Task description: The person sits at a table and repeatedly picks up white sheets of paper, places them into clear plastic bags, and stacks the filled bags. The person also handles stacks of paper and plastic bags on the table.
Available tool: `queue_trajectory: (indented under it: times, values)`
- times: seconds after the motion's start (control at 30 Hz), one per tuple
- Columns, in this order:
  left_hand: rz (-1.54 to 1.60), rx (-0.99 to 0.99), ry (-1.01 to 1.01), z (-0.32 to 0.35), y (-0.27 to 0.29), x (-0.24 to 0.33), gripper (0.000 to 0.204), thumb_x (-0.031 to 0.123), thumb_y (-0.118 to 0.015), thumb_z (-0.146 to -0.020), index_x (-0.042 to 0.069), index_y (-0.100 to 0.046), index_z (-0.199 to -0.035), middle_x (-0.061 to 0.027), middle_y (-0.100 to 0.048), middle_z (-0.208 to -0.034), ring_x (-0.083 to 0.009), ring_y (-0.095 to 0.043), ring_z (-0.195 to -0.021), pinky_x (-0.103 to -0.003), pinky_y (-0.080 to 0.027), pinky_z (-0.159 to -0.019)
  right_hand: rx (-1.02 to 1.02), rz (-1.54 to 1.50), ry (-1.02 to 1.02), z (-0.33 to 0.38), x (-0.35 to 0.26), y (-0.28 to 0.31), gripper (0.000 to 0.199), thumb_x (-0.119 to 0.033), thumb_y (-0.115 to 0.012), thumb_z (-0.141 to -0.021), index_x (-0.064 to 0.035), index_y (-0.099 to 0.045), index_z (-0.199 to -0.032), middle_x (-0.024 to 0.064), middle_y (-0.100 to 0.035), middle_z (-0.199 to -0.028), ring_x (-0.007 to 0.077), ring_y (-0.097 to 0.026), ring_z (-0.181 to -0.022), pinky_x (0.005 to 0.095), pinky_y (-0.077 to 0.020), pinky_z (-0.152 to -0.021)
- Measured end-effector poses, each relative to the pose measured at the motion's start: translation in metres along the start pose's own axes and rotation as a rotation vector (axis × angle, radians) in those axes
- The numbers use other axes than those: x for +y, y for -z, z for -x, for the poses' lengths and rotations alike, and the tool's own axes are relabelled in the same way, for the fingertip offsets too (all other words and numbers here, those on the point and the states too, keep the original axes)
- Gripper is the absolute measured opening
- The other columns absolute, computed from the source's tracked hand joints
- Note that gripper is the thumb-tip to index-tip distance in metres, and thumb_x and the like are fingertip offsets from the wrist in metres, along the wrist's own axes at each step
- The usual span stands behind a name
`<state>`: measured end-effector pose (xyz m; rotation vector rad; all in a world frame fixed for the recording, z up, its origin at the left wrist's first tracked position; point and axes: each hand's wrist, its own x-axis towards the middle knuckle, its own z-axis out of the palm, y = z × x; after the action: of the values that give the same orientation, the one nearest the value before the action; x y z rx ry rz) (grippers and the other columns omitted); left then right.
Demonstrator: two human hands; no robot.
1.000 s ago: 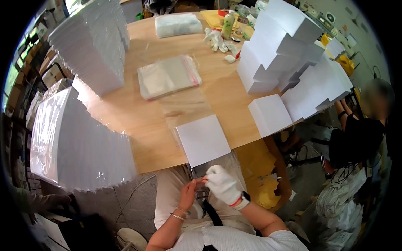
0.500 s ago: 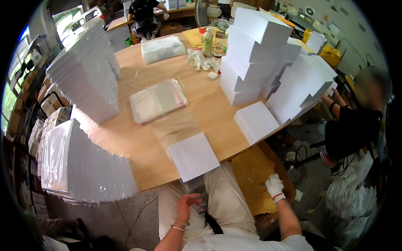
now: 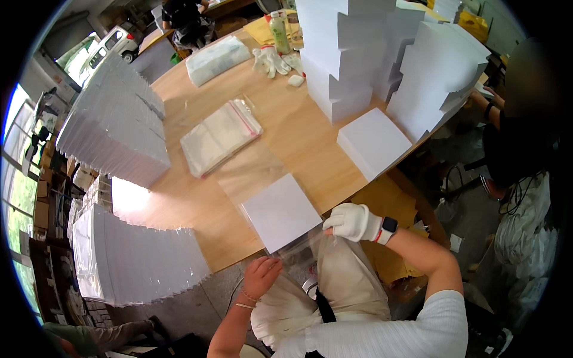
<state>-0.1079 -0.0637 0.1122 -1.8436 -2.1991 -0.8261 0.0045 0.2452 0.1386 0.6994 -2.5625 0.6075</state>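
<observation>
A clear plastic bag [image 3: 301, 244] with a white sheet or thin stack of paper [image 3: 280, 212] in or on it lies at the table's near edge, its loose end hanging over my lap. My bare left hand [image 3: 261, 277] is closed at the left corner of that loose end. At its right corner, my right hand [image 3: 353, 222], in a white glove, has its fingers curled onto the film. Beyond it lies a pile of empty clear bags [image 3: 221, 137] with pinkish-red edges. To the right sits a short block of white paper [image 3: 374, 143].
Tall wrapped stacks [image 3: 113, 125] and a fanned row of filled bags [image 3: 140, 256] line the table's left side. Tall white paper piles [image 3: 340, 59] stand at the right. Farther back are gloves [image 3: 270, 61] and a bottle [image 3: 279, 33]. A co-worker [image 3: 498, 113] sits at right.
My right hand has come up from the brown box beside my leg to the bag's right corner. My left hand has risen to its left corner. The view has shifted and tilted.
</observation>
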Motion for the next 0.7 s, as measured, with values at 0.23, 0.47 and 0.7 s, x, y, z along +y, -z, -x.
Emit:
queue_trajectory:
  times: [0.23, 0.47, 0.7]
  values:
    - [0.513, 0.161, 0.692, -0.013, -0.012, -0.005, 0.008, 0.009, -0.061, -0.081, 0.001, -0.059, -0.082, -0.0094, -0.059, -0.07, -0.0202, -0.059, -0.06, -0.027, -0.046, -0.052, -0.129, -0.396, -0.643, -0.016, 0.009, 0.006, 0.012, -0.015, -0.052, -0.08, -0.0047, -0.057, -0.077, 0.0115, -0.063, -0.075, 0.0284, -0.061, -0.07, 0.0372, -0.0492, -0.061]
    - [0.496, 0.099, 1.042, -0.03, -0.007, -0.014, 0.014, 0.013, -0.054, -0.087, 0.001, -0.054, -0.08, -0.0025, -0.055, -0.056, -0.0084, -0.052, -0.05, -0.022, -0.041, -0.045, -0.134, 0.178, -0.945, -0.046, -0.003, -0.032, 0.017, -0.022, -0.048, -0.084, -0.0055, -0.045, -0.083, 0.0148, -0.056, -0.061, 0.0342, -0.057, -0.057, 0.0456, -0.043, -0.048]
    - [0.901, 0.385, 1.171, -0.008, -0.023, 0.002, 0.022, 0.018, -0.05, -0.089, 0.005, -0.046, -0.106, -0.0044, -0.053, -0.099, -0.0101, -0.05, -0.081, -0.026, -0.044, -0.07, -0.092, 0.281, -0.864, -0.034, -0.023, -0.025, 0.017, -0.022, -0.045, -0.084, -0.0055, -0.047, -0.081, 0.0119, -0.055, -0.057, 0.0292, -0.058, -0.051, 0.043, -0.0434, -0.042]
